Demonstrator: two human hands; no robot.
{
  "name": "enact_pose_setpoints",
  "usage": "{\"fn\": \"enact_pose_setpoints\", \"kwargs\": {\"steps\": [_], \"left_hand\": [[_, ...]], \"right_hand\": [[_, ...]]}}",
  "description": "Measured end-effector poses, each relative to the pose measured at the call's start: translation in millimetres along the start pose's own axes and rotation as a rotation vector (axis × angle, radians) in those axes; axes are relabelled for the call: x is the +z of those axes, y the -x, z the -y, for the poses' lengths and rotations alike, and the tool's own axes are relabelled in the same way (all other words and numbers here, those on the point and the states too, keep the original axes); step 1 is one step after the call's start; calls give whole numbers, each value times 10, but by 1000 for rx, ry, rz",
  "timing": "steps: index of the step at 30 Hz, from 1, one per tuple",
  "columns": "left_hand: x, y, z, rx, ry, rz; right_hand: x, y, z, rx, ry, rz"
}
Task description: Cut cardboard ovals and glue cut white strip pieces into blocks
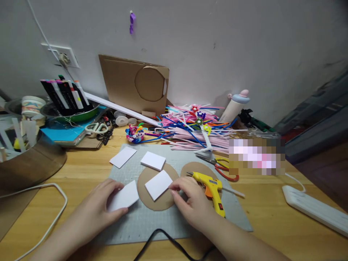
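My left hand (106,204) grips a white foam rectangle (125,196) on the grey cutting mat (152,223). My right hand (190,203) pinches the right edge of another white rectangle (158,185), which lies on a brown cardboard circle (159,188). Two more white rectangles (123,157) (153,160) rest farther back on the mat. A yellow hot glue gun (212,186) lies just right of my right hand, partly on a second cardboard circle (197,168).
Red-handled scissors (220,166) and a heap of coloured pipe cleaners (190,130) lie behind. A cardboard sheet with a round cut-out (136,85) leans on the wall. Markers in a bowl (65,96) stand left. A white power strip (315,208) is at right. A black cable (163,239) crosses the front.
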State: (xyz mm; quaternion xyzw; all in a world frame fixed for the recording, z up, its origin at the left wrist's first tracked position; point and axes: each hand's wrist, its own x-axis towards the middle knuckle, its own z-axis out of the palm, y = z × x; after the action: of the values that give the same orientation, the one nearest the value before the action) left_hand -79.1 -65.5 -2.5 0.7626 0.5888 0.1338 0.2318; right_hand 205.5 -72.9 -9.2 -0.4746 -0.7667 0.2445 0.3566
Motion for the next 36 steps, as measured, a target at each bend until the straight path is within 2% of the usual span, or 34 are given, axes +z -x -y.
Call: {"fn": "enact_pose_setpoints", "kwargs": {"steps": [2, 5, 8, 11, 15, 17, 20, 22, 24, 28, 36], "left_hand": [[55, -68, -217, 8, 80, -40], [219, -227, -613, 10, 98, -102], [399, -415, -918, 44, -64, -111], [511, -546, -1036, 25, -240, -90], [532, -596, -997, 56, -246, -57], [508, -590, -950, 90, -142, -46], [466, -560, -891, 153, 266, -17], [441, -533, -869, 211, 575, 24], [416, -513, -864, 283, 758, 67], [397, -521, -849, 353, 743, 98], [565, -568, -672, 240, 862, 284]], "right_hand": [[17, 5, -12, 10, -46, -39], [9, 18, -33, 21, -155, -177], [-34, 34, -56, 6, -214, -302], [-69, 40, -81, -8, -224, -314], [-76, 38, -111, -9, -238, -296], [-76, 37, -121, 22, -276, -339], [-78, 23, -125, 128, -354, -361], [-78, 0, -117, 150, -389, -239], [-76, -25, -107, 101, -419, -95], [-46, -51, -94, 28, -458, -24], [89, -47, -116, 196, -543, 126]]}}
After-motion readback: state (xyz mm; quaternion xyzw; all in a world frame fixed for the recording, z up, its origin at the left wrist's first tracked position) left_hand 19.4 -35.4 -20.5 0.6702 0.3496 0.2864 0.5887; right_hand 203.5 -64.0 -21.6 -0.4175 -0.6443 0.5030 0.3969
